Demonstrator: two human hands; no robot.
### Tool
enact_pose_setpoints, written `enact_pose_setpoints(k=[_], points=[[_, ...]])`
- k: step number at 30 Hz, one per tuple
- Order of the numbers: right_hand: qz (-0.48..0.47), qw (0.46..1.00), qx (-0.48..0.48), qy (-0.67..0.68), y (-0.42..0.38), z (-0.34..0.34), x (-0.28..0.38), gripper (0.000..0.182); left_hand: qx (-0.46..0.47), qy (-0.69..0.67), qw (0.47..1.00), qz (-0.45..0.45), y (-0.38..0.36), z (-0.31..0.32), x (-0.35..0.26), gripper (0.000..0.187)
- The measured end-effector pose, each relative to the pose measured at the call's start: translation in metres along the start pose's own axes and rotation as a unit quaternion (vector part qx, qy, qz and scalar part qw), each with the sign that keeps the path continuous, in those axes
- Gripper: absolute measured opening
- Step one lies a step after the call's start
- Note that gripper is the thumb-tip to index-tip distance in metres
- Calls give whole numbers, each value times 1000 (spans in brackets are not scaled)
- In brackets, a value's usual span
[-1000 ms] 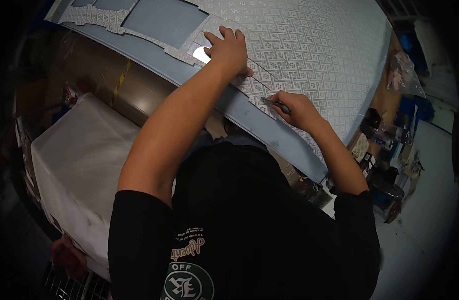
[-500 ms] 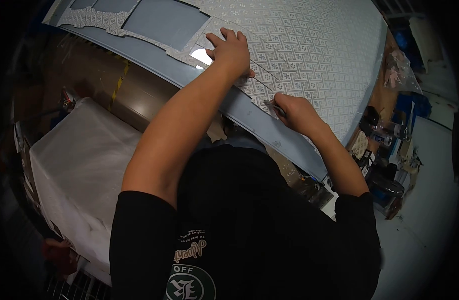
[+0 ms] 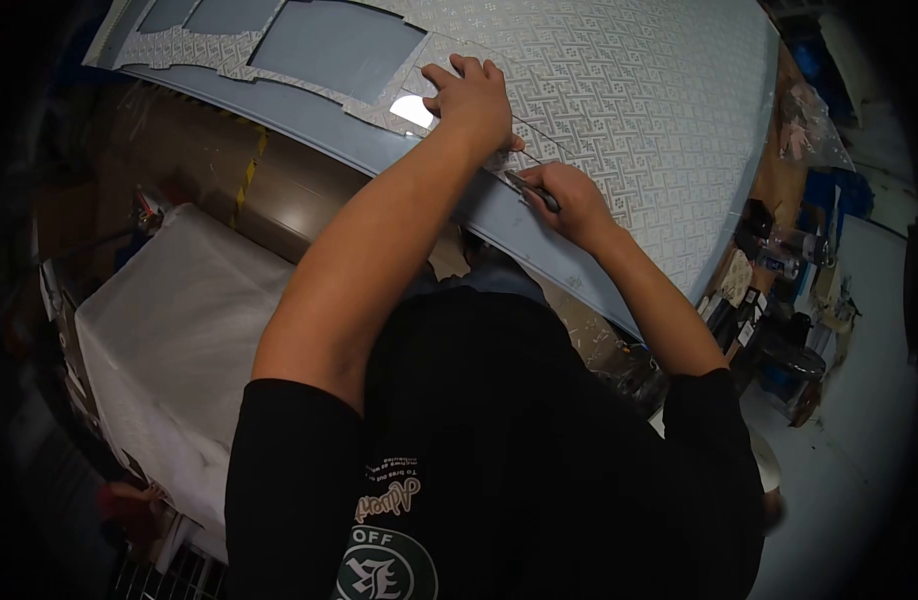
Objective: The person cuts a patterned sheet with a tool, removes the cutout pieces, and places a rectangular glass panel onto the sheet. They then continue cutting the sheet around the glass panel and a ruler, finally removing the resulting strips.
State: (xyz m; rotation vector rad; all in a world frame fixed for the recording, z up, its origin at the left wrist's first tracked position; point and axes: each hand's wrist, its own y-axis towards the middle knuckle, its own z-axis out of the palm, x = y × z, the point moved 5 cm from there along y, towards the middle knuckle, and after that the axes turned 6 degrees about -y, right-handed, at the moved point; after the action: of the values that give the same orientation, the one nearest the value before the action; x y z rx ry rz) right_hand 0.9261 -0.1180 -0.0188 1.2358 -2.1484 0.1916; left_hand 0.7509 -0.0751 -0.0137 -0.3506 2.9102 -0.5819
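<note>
My left hand (image 3: 476, 104) lies with fingers spread on a clear flat template (image 3: 413, 110) that catches a bright glare. Under it is a sheet with a silvery woven-and-flower pattern (image 3: 639, 110), spread over a grey-blue panel (image 3: 339, 48). A thin straight line runs across the sheet beside the hand. My right hand (image 3: 573, 204) is closed round a knife (image 3: 545, 194) with a dark handle, its tip at the sheet's near edge, just right of my left hand. The template's right part is hidden under my left hand.
Left of me stands a bulky block under a whitish cover (image 3: 189, 320). A yellow-black tape strip (image 3: 249, 175) marks a brown surface below the panel. Tools and containers (image 3: 784, 365) crowd the right side, with a plastic bag (image 3: 811, 130) above. Another person's red clothing (image 3: 131, 515) shows lower left.
My right hand has drawn the knife left along the sheet's near edge, closer to my left hand. The left hand keeps its place on the template; the whole view has shifted slightly.
</note>
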Motion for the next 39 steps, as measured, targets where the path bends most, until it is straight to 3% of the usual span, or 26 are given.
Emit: enact_pose_setpoints(k=[2,5,10,13,17,20,22,25,31,39], points=[[7,1000,3,-11,5,5,0,17,-11,-22,1000,6,1,-2,5,118],[35,998,45,-20,6,3,1,17,-9,-48,995,82,20,1,20,108],[30,999,28,-36,17,9,4,18,-56,22,986,155,16,-10,41,96],[20,999,9,-41,43,27,7,18,-54,2,992,113,20,-14,48,94],[-3,999,-25,-43,84,43,24,16,-42,3,992,121,35,-5,57,95],[48,996,16,-71,87,42,25,15,-36,13,985,167,54,-7,68,99],[52,996,19,-70,86,43,23,15,82,43,956,278,64,-9,78,101],[31,997,4,-70,96,46,25,16,34,18,940,339,62,-10,85,103],[14,997,-40,-62,135,71,42,19,19,-10,933,359,69,-7,91,91],[32,995,-90,13,133,80,36,22,35,-4,930,366,65,-13,91,95]])
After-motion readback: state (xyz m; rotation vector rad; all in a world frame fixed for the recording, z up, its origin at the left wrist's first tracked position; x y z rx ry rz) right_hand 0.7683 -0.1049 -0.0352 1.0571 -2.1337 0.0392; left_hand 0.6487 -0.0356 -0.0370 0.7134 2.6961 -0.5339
